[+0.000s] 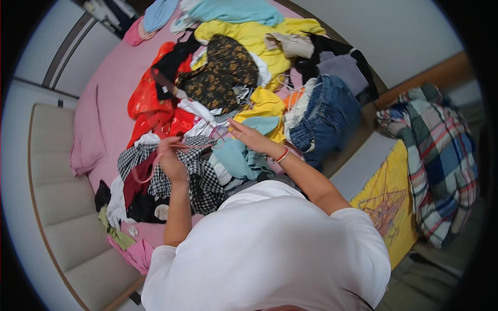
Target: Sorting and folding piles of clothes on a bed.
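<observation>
My left hand (172, 157) is closed around a thin pink loop (142, 177), blurred by motion and perhaps a strap or a clothes hanger. One pink end reaches across toward my right hand (249, 136), whose fingers are stretched out; I see nothing held in it. Below the left hand lies a black-and-white gingham garment (202, 186), beside a dark red cloth (136, 182). Under the right hand are a light teal garment (235, 157) and a yellow garment (264, 109). Blue denim jeans or shorts (330, 112) lie to the right.
The clothes heap covers a bed with a pink sheet (113, 81). In it are a red garment (149, 97) and a dark floral one (229, 70). A padded headboard (54, 167) stands left. At right are a plaid cloth (435, 155) and a yellow mat (393, 210).
</observation>
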`<state>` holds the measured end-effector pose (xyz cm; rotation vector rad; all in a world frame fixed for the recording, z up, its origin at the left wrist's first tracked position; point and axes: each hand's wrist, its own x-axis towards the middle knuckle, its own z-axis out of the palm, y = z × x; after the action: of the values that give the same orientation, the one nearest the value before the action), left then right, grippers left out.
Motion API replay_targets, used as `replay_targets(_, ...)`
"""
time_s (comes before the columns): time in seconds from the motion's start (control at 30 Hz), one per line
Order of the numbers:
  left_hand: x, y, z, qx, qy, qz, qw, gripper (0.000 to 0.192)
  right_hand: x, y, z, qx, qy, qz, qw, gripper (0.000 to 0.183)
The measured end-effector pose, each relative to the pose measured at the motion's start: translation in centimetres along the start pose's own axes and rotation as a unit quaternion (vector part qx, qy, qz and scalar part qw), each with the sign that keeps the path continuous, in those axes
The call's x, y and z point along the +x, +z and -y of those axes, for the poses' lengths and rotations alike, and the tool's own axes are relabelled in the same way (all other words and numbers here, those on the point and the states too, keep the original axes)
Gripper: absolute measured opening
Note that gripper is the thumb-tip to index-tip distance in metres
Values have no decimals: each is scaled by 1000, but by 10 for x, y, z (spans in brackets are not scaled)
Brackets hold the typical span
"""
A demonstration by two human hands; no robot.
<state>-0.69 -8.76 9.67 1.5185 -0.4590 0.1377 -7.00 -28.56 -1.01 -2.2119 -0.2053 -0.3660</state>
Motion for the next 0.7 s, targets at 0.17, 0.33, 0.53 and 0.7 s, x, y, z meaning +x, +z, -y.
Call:
replay_targets(0.17,-31,78,31,-127,-118,182,968,43,-24,-36,38,197,169,-74,963,69)
replay_targets(0.33,-35,125,58,-52,-70,387,918,38,-113,-60,7,540,385,-136,736,39)
replay_targets(0.53,-27,171,101,442,80,499,741,88,-222,-91,41,480,451,-369,656,36)
replay_targets(0.7,-15,125,253,286,-1,586,758,81,-305,-106,42,392,403,-588,581,36)
